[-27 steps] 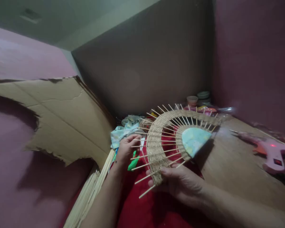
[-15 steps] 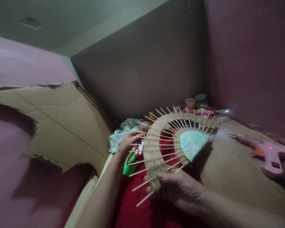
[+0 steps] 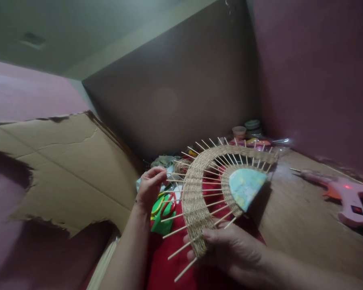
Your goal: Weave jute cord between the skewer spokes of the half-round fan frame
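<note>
A half-round woven fan (image 3: 196, 193) with thin sticks poking out past its band is held up in front of me. Its centre carries a half-circle of pale blue and yellow fabric (image 3: 246, 187). My right hand (image 3: 230, 245) grips the lower end of the woven band, thumb on the near face and fingers behind. At the fan's left side, my left hand (image 3: 153, 186) is closed in a pinch by the tip of one stick. What lies between those fingertips is too small to make out. Below it are red-handled scissors (image 3: 172, 204) and a green piece (image 3: 165, 223).
A pink glue gun (image 3: 346, 197) with a lit red light lies on the wooden surface (image 3: 293, 225) at right. Torn cardboard (image 3: 75, 165) stands at left. Twine (image 3: 181, 166), fabric and small cups (image 3: 239, 132) sit at the back. Red cloth (image 3: 166, 262) lies below.
My left hand has shifted left, a little away from the woven band, uncovering yellow handles beside the red ones. The fan stays in my right hand, almost unmoved. The view has tilted slightly.
</note>
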Demonstrator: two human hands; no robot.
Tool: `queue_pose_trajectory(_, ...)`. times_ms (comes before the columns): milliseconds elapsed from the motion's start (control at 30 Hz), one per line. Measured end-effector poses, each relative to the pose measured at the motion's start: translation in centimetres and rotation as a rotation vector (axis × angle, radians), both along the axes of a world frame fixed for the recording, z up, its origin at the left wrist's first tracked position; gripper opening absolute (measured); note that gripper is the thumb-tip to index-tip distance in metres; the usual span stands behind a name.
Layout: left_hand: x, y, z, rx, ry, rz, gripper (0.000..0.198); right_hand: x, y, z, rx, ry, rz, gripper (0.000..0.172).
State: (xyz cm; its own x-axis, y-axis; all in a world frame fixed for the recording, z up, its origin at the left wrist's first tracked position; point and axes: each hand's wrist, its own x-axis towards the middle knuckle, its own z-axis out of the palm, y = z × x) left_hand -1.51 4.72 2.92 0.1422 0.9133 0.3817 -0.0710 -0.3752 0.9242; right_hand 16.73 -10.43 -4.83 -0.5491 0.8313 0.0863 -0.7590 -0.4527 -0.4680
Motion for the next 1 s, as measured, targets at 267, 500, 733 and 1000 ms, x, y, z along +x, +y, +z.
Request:
queue_pose_trajectory(267,0.3,-0.7,0.5,0.095,-0.118,-0.034,0.01,0.1,0.1,0.1,-0.018,-0.041,-0.006,0.025)
queue_pose_trajectory(500,2.5,0.4,0.0,-0.182,-0.014,0.034,0.021,0.0,0.0,0.2,0.006,-0.024,0.005,0.026)
queue_pose_trajectory(733,5.7,0.1,-2.5,-0.274,0.045,-0.078,0.027,0.0,0.0,0.2,0.025,-0.006,0.011,0.026)
queue_pose_trajectory(1000,6.0,0.1,-2.1,-0.18,0.133,-0.054,0.024,0.0,0.0,0.1,0.013,-0.022,0.019,0.029)
